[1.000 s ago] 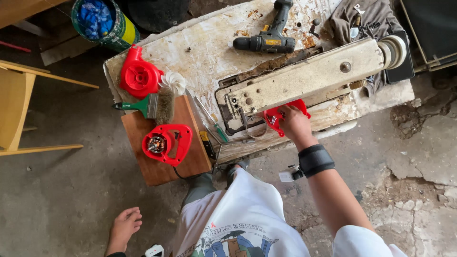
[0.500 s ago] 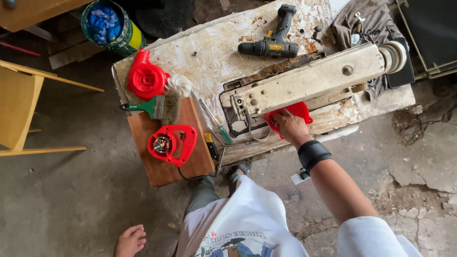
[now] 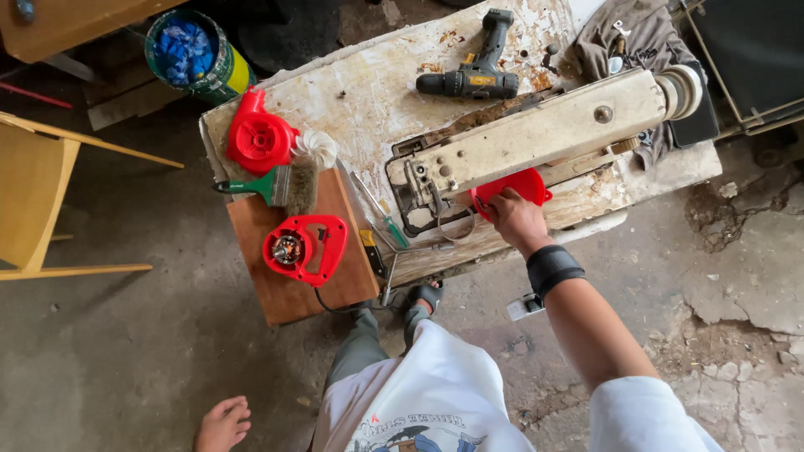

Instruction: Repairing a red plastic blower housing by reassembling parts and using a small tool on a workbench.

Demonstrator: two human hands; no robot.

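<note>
My right hand [image 3: 512, 219] grips a red plastic piece [image 3: 512, 186] that lies under the arm of an old cream sewing machine [image 3: 544, 130] on a worn white table [image 3: 360, 100]. A black band sits on that wrist. My left hand [image 3: 223, 424] hangs low at the bottom left, fingers loosely apart, holding nothing. On a brown wooden board [image 3: 285, 293] lies a red housing half with a motor [image 3: 303, 247] and its cord. A second red housing half [image 3: 258, 141] rests at the table's left end beside a green-handled brush [image 3: 276, 186].
A black cordless drill [image 3: 477, 71] lies at the table's far side, a grey cloth [image 3: 624, 38] at the right. Screwdrivers [image 3: 381, 213] lie by the machine's base. A green tin holding blue things [image 3: 191, 54] stands behind; a yellow wooden chair [image 3: 33, 197] is left. My foot [image 3: 419, 301] is below the table.
The view has shifted so that the table sits more to the right. My left hand has dropped lower in the picture. My right hand stays on the red piece.
</note>
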